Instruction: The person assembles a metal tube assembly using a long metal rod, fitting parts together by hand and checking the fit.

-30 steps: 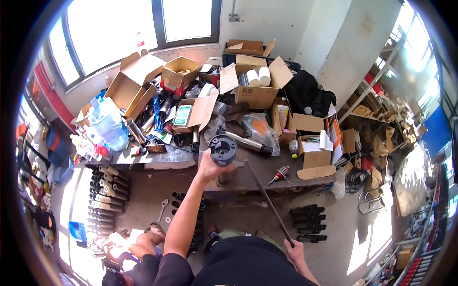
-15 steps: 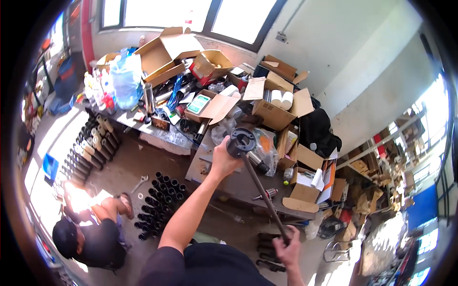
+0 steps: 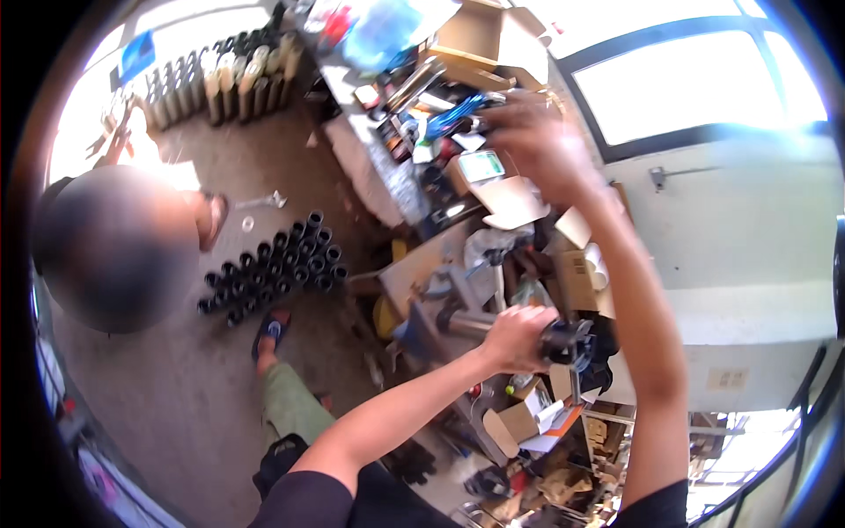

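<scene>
My left hand [image 3: 519, 339] is closed around a metal cylinder [image 3: 468, 324] that lies nearly level above the bench. Just past my fingers is its black, round end fitting [image 3: 563, 343]. A short metal rod [image 3: 576, 385] shows below that fitting. My right hand [image 3: 537, 145], blurred by motion, is raised over the cluttered bench near a bundle of blue cable [image 3: 455, 117]. Its fingers look stretched and apart, and I see nothing held in them.
Cardboard boxes [image 3: 466, 35] and loose parts crowd the bench. Several black tubes [image 3: 282, 260] stand on the floor at left, near a wrench [image 3: 262, 201]. Another person [image 3: 114, 251] sits beside them. More cylinders [image 3: 238, 84] stand in rows farther back.
The view has turned to the right. My right hand has let go of the long bar and moved up over the bench. My left hand now grips the cylinder beside its black end.
</scene>
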The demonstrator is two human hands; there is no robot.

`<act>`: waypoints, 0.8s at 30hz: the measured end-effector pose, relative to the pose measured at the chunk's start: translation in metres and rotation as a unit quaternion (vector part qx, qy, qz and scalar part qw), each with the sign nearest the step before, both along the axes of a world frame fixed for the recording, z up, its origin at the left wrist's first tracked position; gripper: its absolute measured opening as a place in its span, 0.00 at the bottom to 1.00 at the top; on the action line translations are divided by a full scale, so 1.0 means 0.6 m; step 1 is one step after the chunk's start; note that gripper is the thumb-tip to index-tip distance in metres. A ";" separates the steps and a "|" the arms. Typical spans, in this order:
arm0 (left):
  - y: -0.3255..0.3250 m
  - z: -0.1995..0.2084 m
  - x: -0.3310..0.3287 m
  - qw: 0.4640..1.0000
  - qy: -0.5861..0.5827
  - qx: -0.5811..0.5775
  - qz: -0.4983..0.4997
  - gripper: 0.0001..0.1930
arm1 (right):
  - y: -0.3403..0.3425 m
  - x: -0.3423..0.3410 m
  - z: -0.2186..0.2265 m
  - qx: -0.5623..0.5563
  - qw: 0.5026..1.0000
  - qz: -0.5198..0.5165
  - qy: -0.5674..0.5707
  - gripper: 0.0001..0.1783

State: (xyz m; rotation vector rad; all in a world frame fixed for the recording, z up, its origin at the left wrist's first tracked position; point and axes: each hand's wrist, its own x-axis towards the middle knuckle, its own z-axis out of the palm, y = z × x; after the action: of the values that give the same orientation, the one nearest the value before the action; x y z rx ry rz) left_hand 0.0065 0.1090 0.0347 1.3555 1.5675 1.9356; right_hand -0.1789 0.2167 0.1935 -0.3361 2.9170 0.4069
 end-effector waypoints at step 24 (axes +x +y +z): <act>0.015 0.032 -0.119 0.972 -0.146 -0.028 -0.182 0.28 | -0.336 0.707 -0.170 -0.727 0.366 -0.579 -0.044 0.24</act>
State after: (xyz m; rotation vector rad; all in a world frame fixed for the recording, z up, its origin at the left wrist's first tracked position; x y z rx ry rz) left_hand -0.0647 0.1177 0.0539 1.1739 1.1364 1.7529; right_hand 0.2451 0.0153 0.0914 1.3678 1.5613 -2.1604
